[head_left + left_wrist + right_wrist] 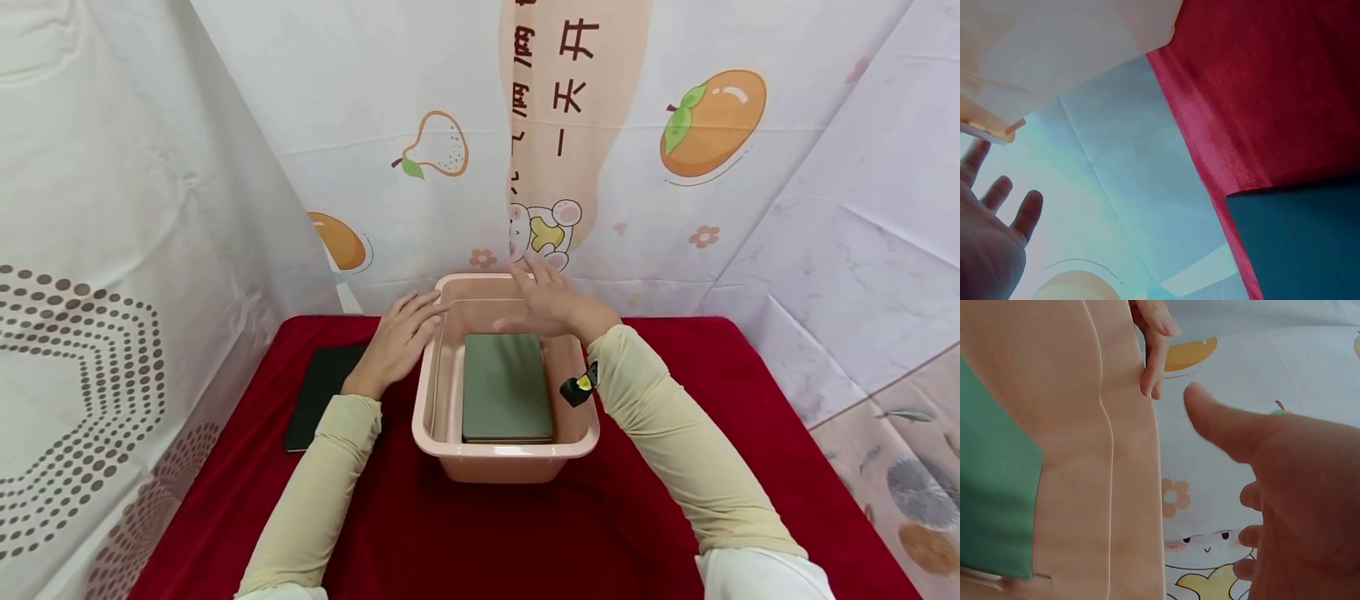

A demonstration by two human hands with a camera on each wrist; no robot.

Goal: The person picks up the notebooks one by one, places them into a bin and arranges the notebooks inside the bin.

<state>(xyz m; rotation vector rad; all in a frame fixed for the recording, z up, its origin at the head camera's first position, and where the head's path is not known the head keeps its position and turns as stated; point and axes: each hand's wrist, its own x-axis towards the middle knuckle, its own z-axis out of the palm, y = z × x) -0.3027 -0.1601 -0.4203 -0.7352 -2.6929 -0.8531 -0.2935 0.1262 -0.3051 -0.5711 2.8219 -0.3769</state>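
Note:
A pink plastic basin (504,451) stands in the middle of the table with a green book (504,387) lying flat inside; a brown edge under it hints at more below. My left hand (401,340) is at the basin's far left rim, its fingers loosely extended and the fingertips at the rim. Above the far right part of the basin hovers my right hand (551,304), fingers spread, thumb apart, holding nothing. In the right wrist view this hand (1310,494) is beside the basin wall (1135,506), not touching it.
A black notebook (318,400) lies on the red tablecloth (495,542) left of the basin, partly behind my left forearm. A white printed curtain (360,100) hangs behind and at both sides of the table. A small black camera (576,392) is on my right wrist.

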